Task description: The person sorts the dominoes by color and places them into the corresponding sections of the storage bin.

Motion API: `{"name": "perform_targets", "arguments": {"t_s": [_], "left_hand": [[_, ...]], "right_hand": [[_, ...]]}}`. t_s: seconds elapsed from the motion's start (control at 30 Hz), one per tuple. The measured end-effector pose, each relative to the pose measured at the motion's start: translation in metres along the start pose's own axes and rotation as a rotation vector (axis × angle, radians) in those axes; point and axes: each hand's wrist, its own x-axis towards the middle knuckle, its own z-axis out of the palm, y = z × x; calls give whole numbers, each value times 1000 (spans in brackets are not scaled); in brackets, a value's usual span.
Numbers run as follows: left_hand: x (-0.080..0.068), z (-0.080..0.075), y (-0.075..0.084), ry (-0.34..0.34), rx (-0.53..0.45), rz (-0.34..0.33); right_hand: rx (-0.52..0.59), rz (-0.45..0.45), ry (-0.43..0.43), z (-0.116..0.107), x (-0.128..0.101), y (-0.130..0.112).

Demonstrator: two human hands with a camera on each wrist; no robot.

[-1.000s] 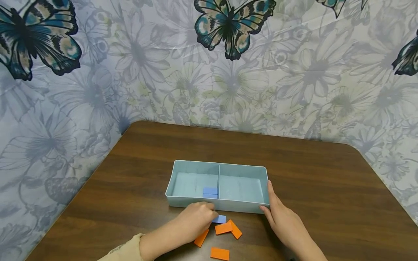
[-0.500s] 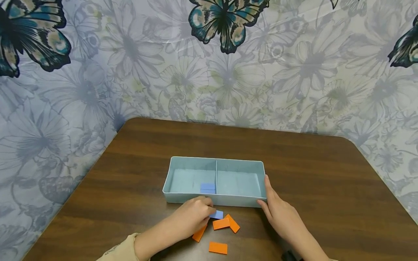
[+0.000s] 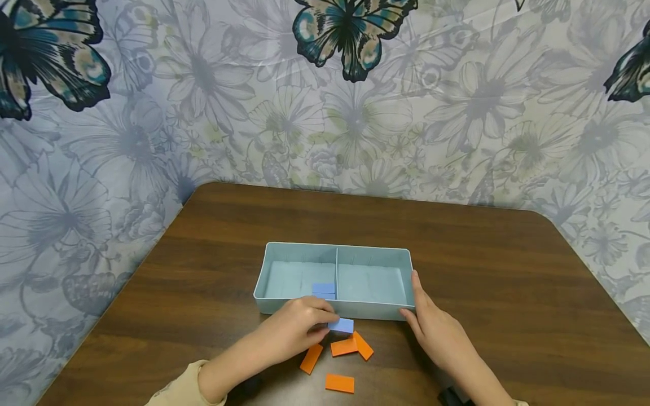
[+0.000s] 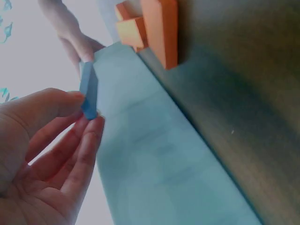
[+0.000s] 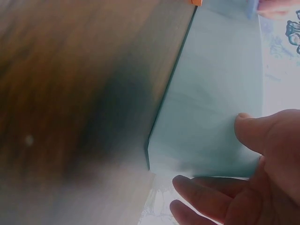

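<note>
While the left hand (image 3: 299, 326) pinches a blue block (image 3: 342, 326) by one end and the right hand (image 3: 438, 334), spread, braces the box (image 3: 373, 310) beside it, a level lift clear of the box seems wisest.

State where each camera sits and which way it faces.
Head: on the head, facing forward and down at the box on the table; left hand and right hand show.
Left wrist: worn there, facing the left hand pinching a blue block; the right hand shows beyond.
Right wrist: worn there, facing the right hand at the box's end; part of the left hand shows.
Both wrist views share the box and blue block.
</note>
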Motion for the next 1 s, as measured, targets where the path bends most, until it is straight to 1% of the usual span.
{"name": "perform_targets", "arguments": {"t_s": [0.13, 0.37, 0.57, 0.83, 1.0], "left_hand": [[2, -5, -3, 30, -26, 1], [4, -13, -8, 76, -94, -35], [5, -20, -15, 123, -126, -39], [7, -28, -28, 152, -173, -106], [11, -31, -40, 186, -177, -138]], "right_hand": [[-1, 0, 0, 0, 0, 0], [6, 5, -11, 0, 1, 1], [10, 11, -19, -1, 2, 1], [8, 14, -20, -1, 1, 0], [6, 18, -19, 0, 2, 0]]}}
